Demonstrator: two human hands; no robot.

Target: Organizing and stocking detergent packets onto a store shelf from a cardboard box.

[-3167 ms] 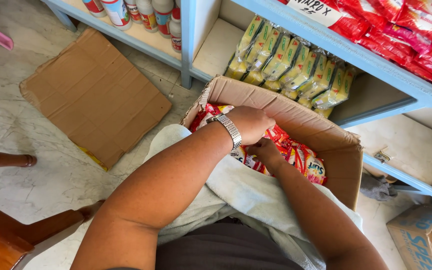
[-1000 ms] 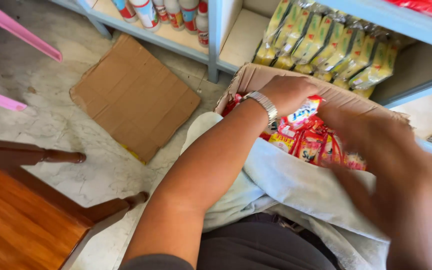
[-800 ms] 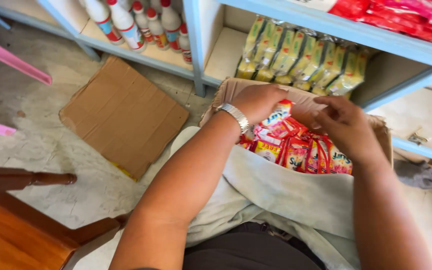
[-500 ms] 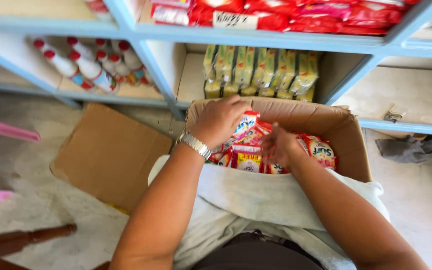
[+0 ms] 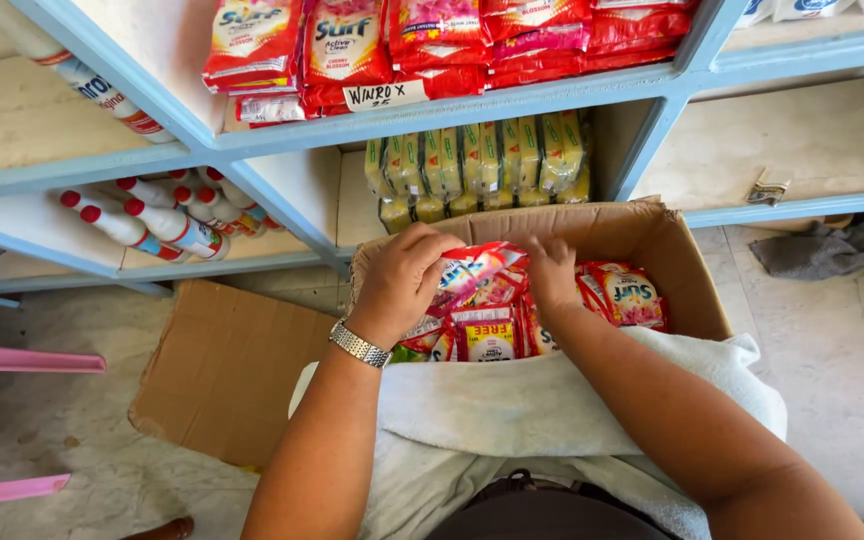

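Note:
An open cardboard box sits against my lap, filled with several red and pink sachet packs. My left hand, with a silver watch on its wrist, grips one red sachet pack lifted above the others. My right hand is inside the box, its fingers on the packs just right of that lifted one. A white cloth lies across my lap under both forearms.
Blue-framed shelves stand ahead: red sachet packs on top, yellow-green packets below, white bottles with red caps at left. A flat piece of cardboard lies on the floor at left. A grey rag lies at right.
The view has tilted up toward the shelves. My right hand came back down into the box, and my left hand has closed around a sachet pack and raised it.

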